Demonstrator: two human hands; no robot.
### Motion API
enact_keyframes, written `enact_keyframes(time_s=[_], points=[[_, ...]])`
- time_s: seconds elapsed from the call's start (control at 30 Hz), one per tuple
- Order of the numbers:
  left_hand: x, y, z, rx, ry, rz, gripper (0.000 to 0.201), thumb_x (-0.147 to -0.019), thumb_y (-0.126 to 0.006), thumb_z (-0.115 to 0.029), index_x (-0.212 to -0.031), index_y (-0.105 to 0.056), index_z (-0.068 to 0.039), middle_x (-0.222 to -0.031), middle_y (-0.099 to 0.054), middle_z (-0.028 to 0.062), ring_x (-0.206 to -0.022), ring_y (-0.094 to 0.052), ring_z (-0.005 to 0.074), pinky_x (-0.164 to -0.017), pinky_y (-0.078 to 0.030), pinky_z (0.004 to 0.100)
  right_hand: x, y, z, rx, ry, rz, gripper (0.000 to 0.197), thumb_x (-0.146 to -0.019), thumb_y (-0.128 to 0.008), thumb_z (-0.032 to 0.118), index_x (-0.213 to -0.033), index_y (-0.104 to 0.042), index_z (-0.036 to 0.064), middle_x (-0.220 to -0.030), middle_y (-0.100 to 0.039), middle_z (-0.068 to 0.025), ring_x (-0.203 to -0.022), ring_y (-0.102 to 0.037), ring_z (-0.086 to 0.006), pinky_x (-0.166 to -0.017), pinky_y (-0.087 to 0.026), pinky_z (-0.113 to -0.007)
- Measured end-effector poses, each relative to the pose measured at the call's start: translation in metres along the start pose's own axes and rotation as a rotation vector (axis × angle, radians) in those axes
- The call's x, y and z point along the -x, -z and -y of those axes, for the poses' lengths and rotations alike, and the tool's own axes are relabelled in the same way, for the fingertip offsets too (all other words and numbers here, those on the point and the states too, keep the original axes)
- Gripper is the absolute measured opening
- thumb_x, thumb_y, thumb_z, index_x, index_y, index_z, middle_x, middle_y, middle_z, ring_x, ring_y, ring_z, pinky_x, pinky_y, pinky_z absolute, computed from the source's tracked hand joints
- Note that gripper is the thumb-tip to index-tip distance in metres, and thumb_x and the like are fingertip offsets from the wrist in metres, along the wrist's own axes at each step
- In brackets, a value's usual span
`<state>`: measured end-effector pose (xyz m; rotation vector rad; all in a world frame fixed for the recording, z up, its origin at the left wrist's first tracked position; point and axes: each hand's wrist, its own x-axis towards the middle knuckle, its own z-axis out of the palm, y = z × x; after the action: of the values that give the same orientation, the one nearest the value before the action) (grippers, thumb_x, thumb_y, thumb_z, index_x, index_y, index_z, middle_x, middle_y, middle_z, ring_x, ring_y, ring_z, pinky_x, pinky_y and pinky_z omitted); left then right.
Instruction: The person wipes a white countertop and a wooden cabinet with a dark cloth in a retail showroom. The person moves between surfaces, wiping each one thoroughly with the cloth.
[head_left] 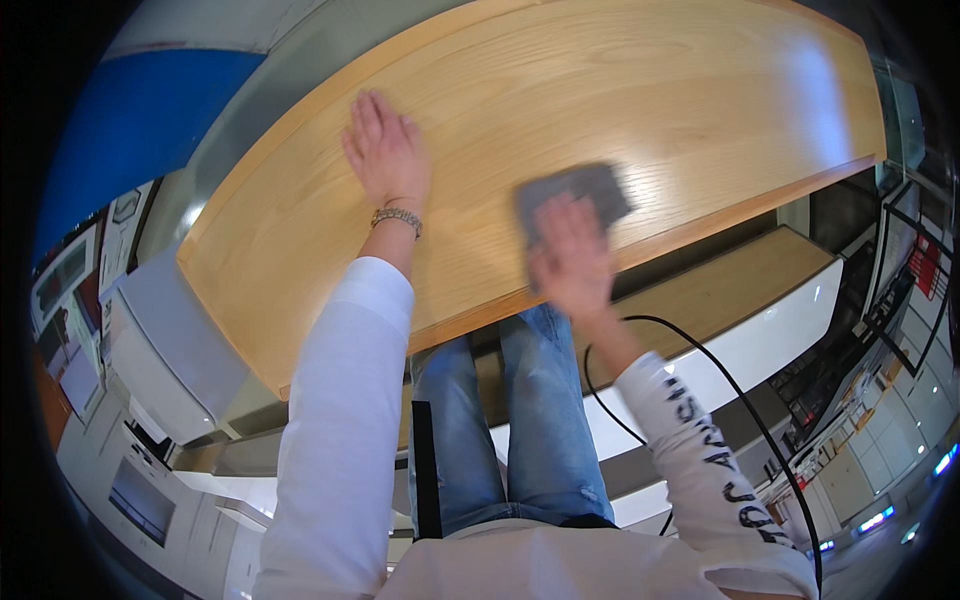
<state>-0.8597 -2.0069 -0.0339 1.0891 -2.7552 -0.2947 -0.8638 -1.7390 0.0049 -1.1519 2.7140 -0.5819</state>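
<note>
My left hand [386,150] lies palm down on the wooden tabletop [480,130], fingers stretched out and holding nothing. A metal-link bracelet [397,219] circles that wrist. Farther right, my right hand [573,250] presses on a folded grey cloth [596,188] against the wood, close to the near edge. The cloth sticks out past the fingertips and to the side. Motion smears this hand and the cloth a little, and the palm hides part of the cloth.
Below the tabletop's near edge is a lower wood-topped white unit [720,290]. A black cable [740,390] loops beside my right forearm. At the left stand a white cabinet [180,340] and a blue panel [150,120]. My jeans-clad legs touch the near edge.
</note>
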Motion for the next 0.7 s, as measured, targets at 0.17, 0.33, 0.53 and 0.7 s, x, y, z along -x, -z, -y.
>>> enact_keyframes(time_s=[0.17,0.33,0.53,0.7], points=[[0.006,0.027,0.048,0.817,0.097,0.085,0.049,-0.098,-0.039,-0.021,-0.142,-0.035,0.001,-0.153,-0.025,0.0146,-0.143,-0.019,0.0264,-0.115,-0.014,0.0375,-0.048,0.015,-0.099,0.283,-0.559,-0.263,0.055,-0.097,-0.042,0.040,-0.145,-0.034,0.0147,-0.152,-0.030,-0.0053,-0.141,-0.025,-0.0272,-0.109,-0.026,-0.054],[0.072,0.089,0.144,0.760,0.183,-0.023,0.046,-0.097,-0.040,-0.012,-0.141,-0.035,0.002,-0.151,-0.027,0.0179,-0.142,-0.021,0.0297,-0.115,-0.018,0.0349,-0.024,-0.037,0.007,0.154,-0.268,-0.306,0.055,-0.094,-0.048,0.029,-0.145,-0.034,0.0139,-0.152,-0.029,-0.0117,-0.140,-0.024,-0.0347,-0.106,-0.029,-0.057],[0.166,0.134,0.274,0.424,0.472,-0.115,0.047,-0.097,-0.041,-0.012,-0.141,-0.035,0.001,-0.152,-0.024,0.0200,-0.140,-0.024,0.0329,-0.114,-0.021,0.0385,0.009,-0.106,0.248,-0.020,0.242,0.278,0.056,-0.085,-0.056,0.030,-0.138,-0.043,0.0201,-0.150,-0.034,-0.0011,-0.137,-0.032,-0.0223,-0.104,-0.032,-0.054],[0.228,0.133,0.366,0.042,0.437,-0.097,0.049,-0.097,-0.039,-0.014,-0.143,-0.031,0.000,-0.151,-0.024,0.0213,-0.139,-0.024,0.0363,-0.114,-0.020,0.0431,-0.004,-0.116,0.288,-0.034,0.571,0.517,0.058,-0.083,-0.059,0.031,-0.139,-0.044,0.0224,-0.147,-0.038,-0.0004,-0.137,-0.034,-0.0211,-0.106,-0.030,-0.052]])
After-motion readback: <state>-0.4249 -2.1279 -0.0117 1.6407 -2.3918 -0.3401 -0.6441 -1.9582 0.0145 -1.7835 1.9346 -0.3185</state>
